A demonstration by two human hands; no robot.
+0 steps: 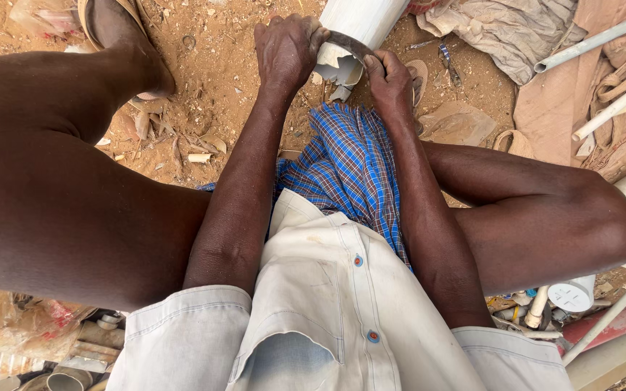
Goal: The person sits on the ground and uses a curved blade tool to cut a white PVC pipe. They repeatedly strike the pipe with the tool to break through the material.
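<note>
Gripping curved blade [348,42] on white pipe [360,20] | sandy ground [219,80]

We see bare reddish dirt ground [219,80], dry & pebbly, w/ broken chips and dry leaf bits [182,141] scattered about. Top right: crumpled grey-tan cloth [501,29] and brownish sheeting [603,94], w/ thin white pipes [603,36] lying across it. Bottom right: white pipe fittings [570,293], short pipe offcuts, a reddish board [603,326]. Bottom left: crumpled plastic bags [9,329] & metal rings [63,380]. Top left: another clear bag [38,14]. Even daylight, soft shadows; outdoors, no walls in view.
</note>
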